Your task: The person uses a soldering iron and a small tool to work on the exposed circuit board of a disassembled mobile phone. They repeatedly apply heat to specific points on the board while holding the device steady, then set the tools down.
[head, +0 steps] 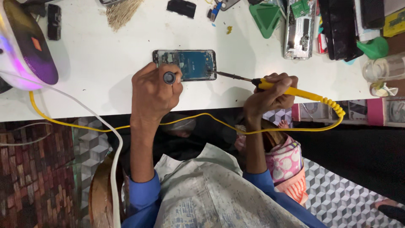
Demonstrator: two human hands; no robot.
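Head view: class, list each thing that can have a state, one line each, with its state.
Phone: back off, circuit board exposed.
Soldering iron: gripped, tip at phone's edge.
Left hand: holds small black round tool.
Right hand: closed on iron.
Second phone: opened, lying flat.

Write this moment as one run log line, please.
right hand: yellow soldering iron, tip at opened phone | left hand: small black tool | white table
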